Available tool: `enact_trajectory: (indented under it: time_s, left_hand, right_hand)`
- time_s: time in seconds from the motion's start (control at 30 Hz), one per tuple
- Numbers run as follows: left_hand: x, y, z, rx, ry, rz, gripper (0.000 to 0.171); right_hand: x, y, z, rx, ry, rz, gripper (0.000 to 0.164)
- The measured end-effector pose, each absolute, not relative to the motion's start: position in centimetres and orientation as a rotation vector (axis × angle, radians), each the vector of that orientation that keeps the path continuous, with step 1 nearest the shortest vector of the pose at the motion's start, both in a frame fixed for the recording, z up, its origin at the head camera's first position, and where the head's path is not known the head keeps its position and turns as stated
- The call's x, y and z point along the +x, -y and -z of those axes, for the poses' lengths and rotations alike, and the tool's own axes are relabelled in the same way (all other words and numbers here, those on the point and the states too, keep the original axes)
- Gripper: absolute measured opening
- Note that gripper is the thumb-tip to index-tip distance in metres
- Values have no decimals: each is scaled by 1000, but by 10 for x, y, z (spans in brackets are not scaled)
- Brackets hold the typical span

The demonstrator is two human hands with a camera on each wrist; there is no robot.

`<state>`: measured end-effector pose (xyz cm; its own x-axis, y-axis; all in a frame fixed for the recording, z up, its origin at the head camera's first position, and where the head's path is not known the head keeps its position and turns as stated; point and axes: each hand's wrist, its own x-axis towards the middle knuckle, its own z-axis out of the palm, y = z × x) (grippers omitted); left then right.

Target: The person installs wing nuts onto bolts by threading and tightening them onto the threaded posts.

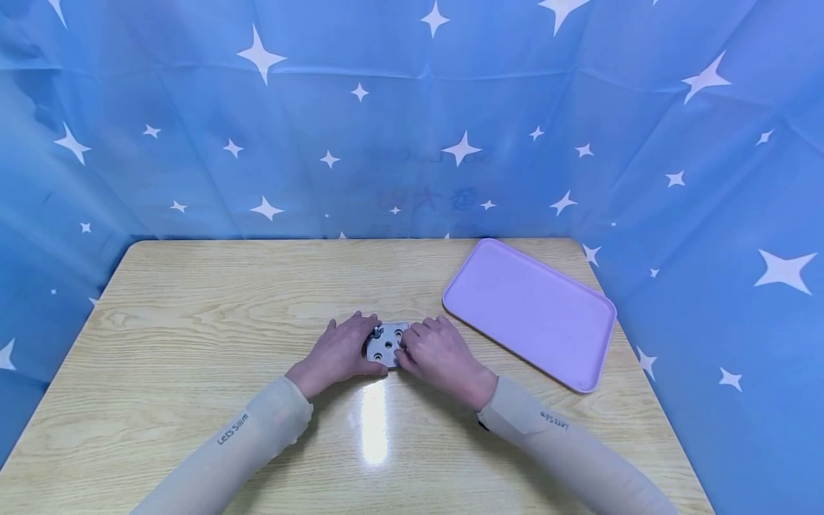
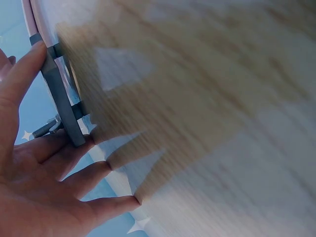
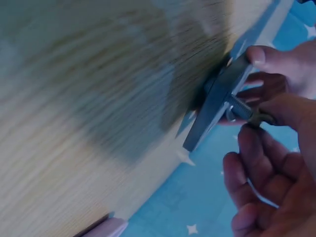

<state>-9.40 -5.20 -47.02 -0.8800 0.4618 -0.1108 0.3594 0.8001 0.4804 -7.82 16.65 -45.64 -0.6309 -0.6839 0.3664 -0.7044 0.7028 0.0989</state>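
A small grey metal plate with several round holes lies at mid-table between the hands. My left hand holds it by the left side, thumb at the near edge and index finger at the far edge, the other fingers spread. On the plate's far left stands a threaded bolt with a wing nut. Short dark studs show under the plate in the left wrist view. My right hand pinches a small wing nut between thumb and index finger, at the end of a threaded bolt rising from the plate.
A purple tray lies at an angle on the right of the wood-grain table, its left corner not far from my right hand. Blue star-patterned cloth hangs behind the table and along both sides.
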Motion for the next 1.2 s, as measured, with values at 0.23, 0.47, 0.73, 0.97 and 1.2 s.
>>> enact_trajectory:
  time_s: [0.23, 0.47, 0.73, 0.97, 1.2]
  left_hand:
    - [-94, 52, 470, 658, -2774, -664, 95]
    - [-94, 53, 471, 661, -2773, -667, 93]
    - [-96, 52, 471, 638, -2762, -678, 92]
    - [-95, 52, 471, 635, -2764, -666, 94]
    - [-94, 52, 470, 651, -2776, -656, 94]
  right_hand:
    - [-79, -172, 441, 1140, 2684, -54, 42]
    - [-90, -187, 420, 1578, 2616, 77, 46]
    - [-94, -185, 425, 1620, 2556, 178, 35]
    - [-93, -178, 441, 1452, 2463, 29, 8]
    - [-79, -164, 453, 1160, 2555, -153, 9]
